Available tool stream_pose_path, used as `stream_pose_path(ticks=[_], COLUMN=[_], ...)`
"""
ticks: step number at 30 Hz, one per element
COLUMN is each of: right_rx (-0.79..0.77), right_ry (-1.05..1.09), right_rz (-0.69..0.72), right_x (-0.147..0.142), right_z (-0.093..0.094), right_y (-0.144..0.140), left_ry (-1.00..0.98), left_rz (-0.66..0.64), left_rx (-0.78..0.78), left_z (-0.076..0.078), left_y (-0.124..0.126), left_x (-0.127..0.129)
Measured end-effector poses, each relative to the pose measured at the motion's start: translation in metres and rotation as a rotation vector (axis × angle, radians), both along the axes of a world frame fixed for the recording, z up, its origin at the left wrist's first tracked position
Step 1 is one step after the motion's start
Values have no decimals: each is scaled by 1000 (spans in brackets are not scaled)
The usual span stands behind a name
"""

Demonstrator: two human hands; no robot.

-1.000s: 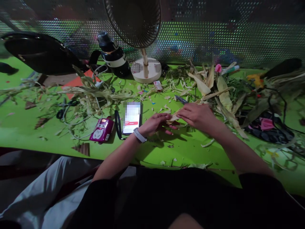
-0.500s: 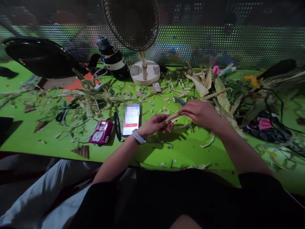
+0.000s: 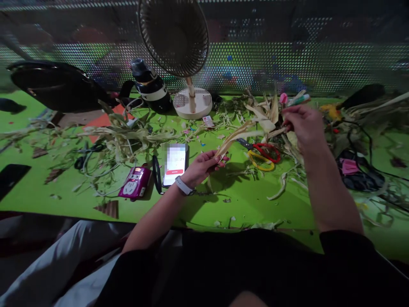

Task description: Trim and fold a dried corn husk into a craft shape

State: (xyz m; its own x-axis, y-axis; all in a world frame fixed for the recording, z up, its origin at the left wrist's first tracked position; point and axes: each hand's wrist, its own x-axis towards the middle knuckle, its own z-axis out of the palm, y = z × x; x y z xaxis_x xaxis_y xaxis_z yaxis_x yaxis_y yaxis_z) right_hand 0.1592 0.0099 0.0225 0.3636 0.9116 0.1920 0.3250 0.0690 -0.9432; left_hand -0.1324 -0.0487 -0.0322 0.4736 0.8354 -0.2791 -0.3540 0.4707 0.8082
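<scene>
My left hand (image 3: 206, 165), with a pale watch band on its wrist, is closed on the near end of a dried corn husk (image 3: 238, 135). The husk's strips spread up and to the right. My right hand (image 3: 305, 123) is raised at the front of a heap of husks (image 3: 265, 115), fingertips pinched together; what is between them, if anything, I cannot make out. Between the two hands a pair of scissors (image 3: 263, 157), one handle loop red and the other yellow, lies on the green table (image 3: 223, 215).
A phone (image 3: 175, 164) with a lit screen and a purple power adapter (image 3: 136, 182) lie left of my left hand. Behind stand a fan (image 3: 192, 104) and a dark bottle (image 3: 152, 91). Husk scraps (image 3: 134, 132) and a cable litter the left side.
My right hand has left the husk in my left hand and moved up and right toward the heap. The scissors now show fully. The left hand's husk has fanned out.
</scene>
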Motion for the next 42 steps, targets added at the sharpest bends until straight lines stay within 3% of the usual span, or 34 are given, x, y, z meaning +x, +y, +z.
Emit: stream_pose_path(ticks=[4, 6, 7, 11, 16, 19, 23, 25, 27, 30, 34, 37, 40, 42], right_rx=[-316, -361, -338, -177, -109, -96, -17, 62, 101, 141, 56, 98, 86, 76], right_ry=[15, 78, 89, 19, -144, -45, 162, 232, 232, 44, -676, -1113, -1147, -858], right_rz=[404, 684, 751, 662, 626, 576, 304, 202, 190, 310, 833, 922, 929, 880], right_x=[-31, -51, -61, -85, -96, -98, -81, -66, -56, -59, -98, -129, -136, -127], right_z=[-9, -15, -18, -18, -13, -19, -22, -19, -15, -13, -25, -36, -38, -35], right_y=[-16, -29, -35, -55, -68, -66, -47, -35, -27, -23, -28, -28, -22, -19], left_ry=[-80, -62, -42, 11, 108, 211, 250, 179, 102, 23, -47, -20, 31, 49], left_rz=[80, 30, -15, -189, -204, -119, -26, 122, 309, 530, 617, 639, 645, 658], left_rx=[-14, 6, 29, 133, 240, 342, 393, 369, 329, 234, 162, 156, 172, 184], left_z=[2, 3, 3, 5, 8, 12, 22, 28, 31, 30, 23, 21, 19, 16], left_y=[-5, -9, -12, -19, -23, -24, -19, -13, -6, 4, 12, 13, 14, 15], left_x=[5, 8, 9, 11, 13, 12, 3, -3, -8, -12, -15, -15, -16, -15])
